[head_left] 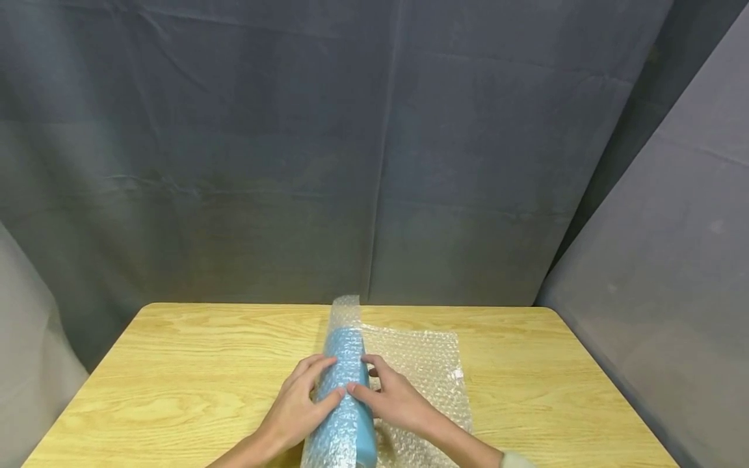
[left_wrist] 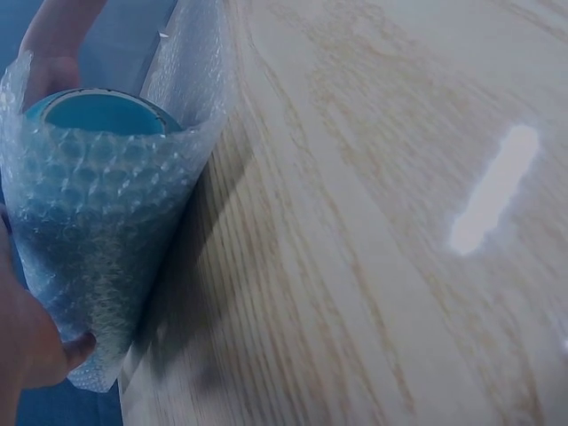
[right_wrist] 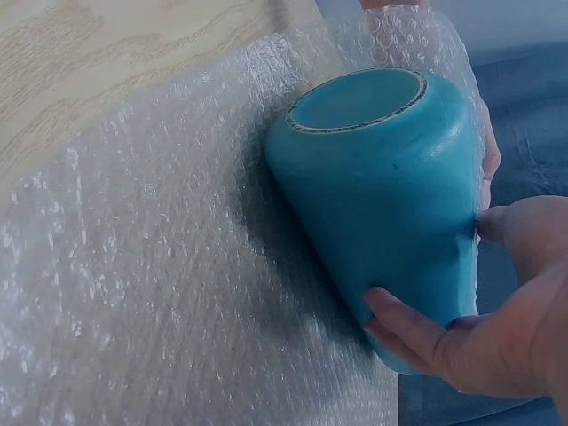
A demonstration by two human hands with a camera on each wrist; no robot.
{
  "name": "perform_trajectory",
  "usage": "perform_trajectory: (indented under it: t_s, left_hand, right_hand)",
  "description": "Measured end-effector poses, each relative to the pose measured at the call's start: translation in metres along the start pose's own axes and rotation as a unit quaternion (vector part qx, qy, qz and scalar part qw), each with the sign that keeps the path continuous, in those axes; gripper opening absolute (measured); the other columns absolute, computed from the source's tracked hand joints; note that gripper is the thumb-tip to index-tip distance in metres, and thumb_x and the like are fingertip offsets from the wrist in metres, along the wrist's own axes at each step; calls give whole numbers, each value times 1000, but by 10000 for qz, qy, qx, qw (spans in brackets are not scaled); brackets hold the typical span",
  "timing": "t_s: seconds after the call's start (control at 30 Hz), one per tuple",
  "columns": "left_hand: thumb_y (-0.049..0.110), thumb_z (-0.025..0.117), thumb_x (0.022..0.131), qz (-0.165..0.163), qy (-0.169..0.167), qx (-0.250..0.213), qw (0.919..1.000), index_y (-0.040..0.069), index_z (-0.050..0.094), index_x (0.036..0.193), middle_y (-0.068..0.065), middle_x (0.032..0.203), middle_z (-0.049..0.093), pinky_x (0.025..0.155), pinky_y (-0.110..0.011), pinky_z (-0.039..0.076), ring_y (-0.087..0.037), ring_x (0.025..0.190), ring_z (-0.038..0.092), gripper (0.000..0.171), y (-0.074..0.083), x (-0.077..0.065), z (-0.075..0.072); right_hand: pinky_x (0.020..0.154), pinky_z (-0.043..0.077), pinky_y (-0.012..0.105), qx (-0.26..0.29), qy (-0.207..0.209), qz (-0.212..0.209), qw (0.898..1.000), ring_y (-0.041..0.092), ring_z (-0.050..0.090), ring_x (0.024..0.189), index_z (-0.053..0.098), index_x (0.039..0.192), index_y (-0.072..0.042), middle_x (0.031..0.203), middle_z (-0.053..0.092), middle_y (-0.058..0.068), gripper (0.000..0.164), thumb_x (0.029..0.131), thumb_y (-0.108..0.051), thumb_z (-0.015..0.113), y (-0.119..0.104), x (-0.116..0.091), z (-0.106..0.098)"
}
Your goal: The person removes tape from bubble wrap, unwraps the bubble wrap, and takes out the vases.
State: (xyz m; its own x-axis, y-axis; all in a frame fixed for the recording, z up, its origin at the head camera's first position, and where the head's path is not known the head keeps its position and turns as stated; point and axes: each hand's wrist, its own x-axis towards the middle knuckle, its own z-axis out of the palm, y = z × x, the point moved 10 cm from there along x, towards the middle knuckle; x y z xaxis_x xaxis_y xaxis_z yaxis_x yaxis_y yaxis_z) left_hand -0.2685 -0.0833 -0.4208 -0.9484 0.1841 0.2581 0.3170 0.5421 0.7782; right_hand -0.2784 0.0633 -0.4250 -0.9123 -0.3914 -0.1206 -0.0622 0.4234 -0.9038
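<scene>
A light blue vase (right_wrist: 382, 195) lies on its side on a sheet of bubble wrap (head_left: 427, 364), its base toward me. One flap of the wrap is folded over its left side and top, while its right side is bare. My left hand (head_left: 301, 403) holds the folded wrap against the vase from the left, thumb and fingers on top. From the right, my right hand (head_left: 400, 396) grips the vase, its thumb on the wrap's edge and fingers on the bare side. In the left wrist view, the wrap (left_wrist: 98, 231) covers most of the vase around its ringed base.
Flat wrap spreads to the right of the vase over the wooden table (head_left: 193, 370). At the far end, wrap sticks out past the vase near the table's back edge. Grey cloth (head_left: 281, 162) hangs behind, with pale cloth panels at both sides.
</scene>
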Motion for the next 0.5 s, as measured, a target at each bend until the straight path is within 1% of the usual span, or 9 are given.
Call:
perform_trajectory:
  t_s: [0.1, 0.33, 0.4, 0.5]
  left_hand:
    - [42, 68, 92, 0, -2, -32, 10000, 14, 60, 136, -13, 142, 50, 82, -41, 54, -25, 107, 59, 53, 0, 0, 0]
    - [39, 69, 93, 17, 59, -139, 9999, 14, 60, 137, -11, 142, 50, 88, -43, 54, -28, 117, 57, 52, -1, 2, -1]
    - [38, 69, 93, -3, 51, -159, 9999, 14, 59, 138, -11, 142, 50, 89, -43, 54, -28, 119, 55, 52, -2, 1, -1]
    - [37, 70, 92, -38, 36, -155, 9999, 15, 59, 138, -10, 142, 49, 88, -43, 54, -27, 118, 56, 52, -3, 0, -1]
  right_hand:
    - [66, 61, 39, 49, -35, 9, 10000, 39, 64, 104, 32, 150, 4, 138, 44, 34, 71, 98, -34, 64, 0, 0, 0]
    - [65, 60, 37, -63, 40, -159, 9998, 35, 64, 100, 34, 148, 5, 135, 47, 31, 71, 97, -33, 66, -4, 3, -3]
    - [64, 60, 37, -72, 31, -145, 9999, 34, 66, 96, 33, 148, 5, 134, 47, 32, 72, 97, -33, 66, -3, 3, -1]
    - [64, 60, 37, -39, 3, -98, 9999, 33, 65, 97, 33, 148, 5, 135, 47, 31, 72, 97, -34, 65, -1, 3, 1]
